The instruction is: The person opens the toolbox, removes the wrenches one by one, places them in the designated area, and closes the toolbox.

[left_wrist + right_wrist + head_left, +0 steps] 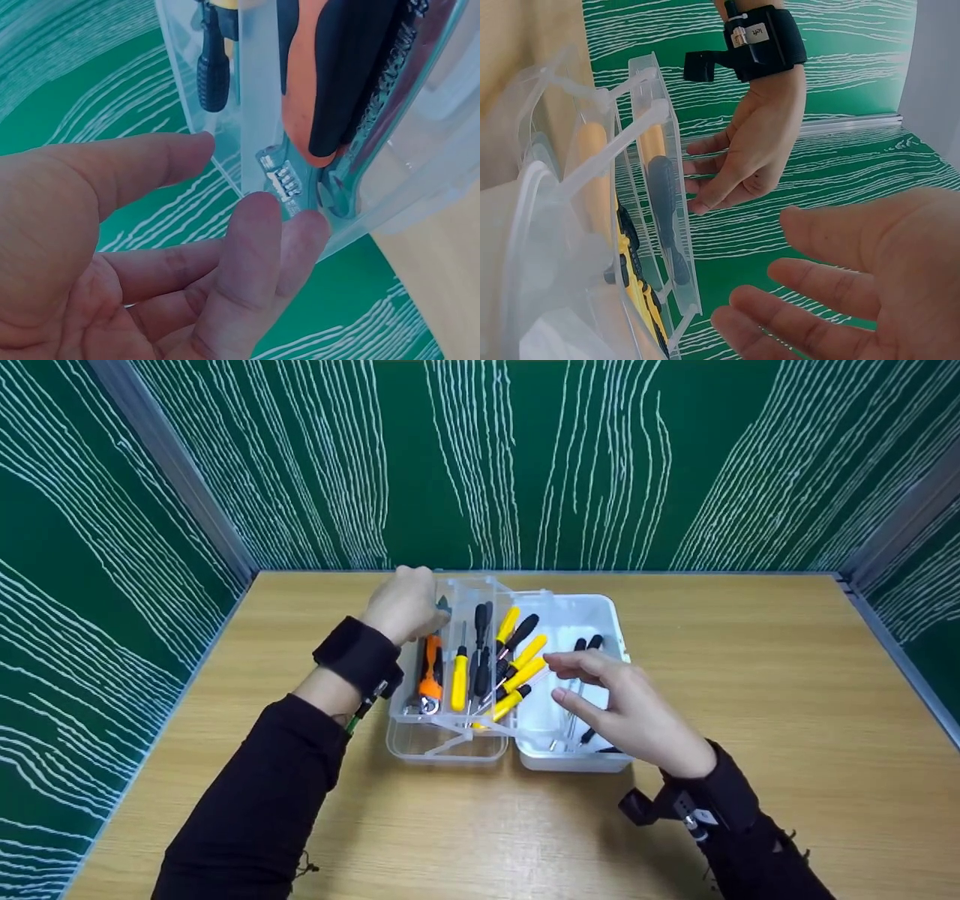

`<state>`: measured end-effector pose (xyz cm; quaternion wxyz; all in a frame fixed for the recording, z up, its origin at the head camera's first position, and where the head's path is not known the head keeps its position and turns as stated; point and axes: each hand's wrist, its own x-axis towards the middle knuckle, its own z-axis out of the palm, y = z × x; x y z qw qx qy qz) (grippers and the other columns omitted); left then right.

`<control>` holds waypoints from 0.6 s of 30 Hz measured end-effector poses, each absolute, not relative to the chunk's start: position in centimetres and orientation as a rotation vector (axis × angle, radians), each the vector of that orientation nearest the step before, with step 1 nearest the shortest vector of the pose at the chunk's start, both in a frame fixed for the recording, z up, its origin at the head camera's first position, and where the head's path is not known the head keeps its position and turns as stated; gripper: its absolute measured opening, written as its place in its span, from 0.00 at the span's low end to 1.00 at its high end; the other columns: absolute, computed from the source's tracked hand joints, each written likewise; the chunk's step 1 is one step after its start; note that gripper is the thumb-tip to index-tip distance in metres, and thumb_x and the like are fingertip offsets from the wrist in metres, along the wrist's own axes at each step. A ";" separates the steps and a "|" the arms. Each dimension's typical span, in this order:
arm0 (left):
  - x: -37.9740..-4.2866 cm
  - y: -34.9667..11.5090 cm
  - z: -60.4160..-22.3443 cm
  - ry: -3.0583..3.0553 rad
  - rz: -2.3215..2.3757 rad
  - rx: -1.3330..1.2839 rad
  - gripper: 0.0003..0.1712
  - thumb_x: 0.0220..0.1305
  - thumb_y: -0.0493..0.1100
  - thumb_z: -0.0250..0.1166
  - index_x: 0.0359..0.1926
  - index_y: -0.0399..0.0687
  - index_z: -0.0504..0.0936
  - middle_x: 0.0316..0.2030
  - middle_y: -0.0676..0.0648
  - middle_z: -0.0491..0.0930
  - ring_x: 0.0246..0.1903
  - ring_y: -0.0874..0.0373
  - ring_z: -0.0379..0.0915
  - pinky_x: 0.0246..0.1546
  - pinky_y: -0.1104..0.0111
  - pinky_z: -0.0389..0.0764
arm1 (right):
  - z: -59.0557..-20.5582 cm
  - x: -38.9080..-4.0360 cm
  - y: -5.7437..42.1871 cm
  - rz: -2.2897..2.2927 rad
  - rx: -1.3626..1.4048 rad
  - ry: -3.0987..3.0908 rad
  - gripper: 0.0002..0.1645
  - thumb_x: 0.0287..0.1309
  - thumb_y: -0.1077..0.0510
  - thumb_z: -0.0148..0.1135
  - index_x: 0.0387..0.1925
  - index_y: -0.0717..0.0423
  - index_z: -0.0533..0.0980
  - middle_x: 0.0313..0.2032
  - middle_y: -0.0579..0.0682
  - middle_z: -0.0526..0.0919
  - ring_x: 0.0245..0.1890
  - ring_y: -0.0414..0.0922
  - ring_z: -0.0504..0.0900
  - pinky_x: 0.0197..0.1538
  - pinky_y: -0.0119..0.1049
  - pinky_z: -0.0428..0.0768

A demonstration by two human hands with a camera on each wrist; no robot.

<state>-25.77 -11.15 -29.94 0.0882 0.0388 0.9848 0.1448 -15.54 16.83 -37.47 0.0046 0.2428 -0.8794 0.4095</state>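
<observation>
A clear plastic toolbox (616, 619) stands unfolded, its raised tray (491, 585) on the left. My left hand (405, 604) is at the far left corner of that tray. In the left wrist view its fingertips (255, 217) lie right at the tray's edge, with the thumb (161, 161) apart from them. The tray holds an orange-and-black-handled tool (430, 682), a yellow-handled screwdriver (459, 686) and black-handled tools (481, 619). Over the box's right compartment hovers my right hand (634, 709), thumb and fingers spread with nothing between them.
Several yellow-handled screwdrivers (529, 671) lie along the middle of the box. Slim black-ended tools (595, 642) rest in the right compartment. The box sits on a wooden table (750, 675), with green, white-lined walls (525, 465) behind and at the sides.
</observation>
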 end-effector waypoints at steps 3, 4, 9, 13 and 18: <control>-25.9 -11.1 -29.7 2.917 0.409 0.126 0.14 0.75 0.46 0.69 0.47 0.36 0.86 0.34 0.42 0.85 0.24 0.55 0.80 0.23 0.71 0.79 | -37.5 -15.5 16.8 1.271 0.767 -2.749 0.26 0.74 0.55 0.68 0.69 0.56 0.78 0.65 0.56 0.85 0.63 0.53 0.85 0.70 0.57 0.81; -25.9 -11.1 -29.6 2.914 0.402 0.128 0.15 0.75 0.46 0.69 0.47 0.36 0.86 0.34 0.42 0.86 0.24 0.55 0.80 0.23 0.71 0.80 | -37.5 -15.5 16.7 1.267 0.769 -2.749 0.25 0.74 0.55 0.68 0.68 0.55 0.79 0.65 0.55 0.85 0.63 0.53 0.85 0.70 0.57 0.81; -26.1 -10.9 -29.5 2.924 0.404 0.130 0.16 0.75 0.46 0.69 0.50 0.36 0.87 0.38 0.42 0.86 0.28 0.53 0.81 0.27 0.70 0.82 | -37.4 -15.3 16.6 1.267 0.779 -2.759 0.25 0.74 0.54 0.68 0.67 0.54 0.79 0.65 0.54 0.85 0.64 0.52 0.84 0.70 0.55 0.82; -26.4 -10.9 -29.9 2.949 0.394 0.143 0.16 0.74 0.44 0.70 0.52 0.35 0.86 0.40 0.41 0.86 0.33 0.51 0.82 0.31 0.67 0.83 | -37.1 -15.0 16.5 1.284 0.784 -2.777 0.25 0.74 0.53 0.69 0.68 0.54 0.79 0.65 0.52 0.85 0.64 0.50 0.84 0.70 0.54 0.82; -26.9 -10.8 -30.4 2.965 0.361 0.146 0.17 0.74 0.44 0.70 0.53 0.35 0.86 0.41 0.40 0.85 0.34 0.50 0.81 0.33 0.66 0.84 | -37.0 -14.7 16.4 1.282 0.794 -2.788 0.25 0.73 0.52 0.69 0.67 0.53 0.80 0.65 0.51 0.85 0.65 0.51 0.84 0.71 0.55 0.81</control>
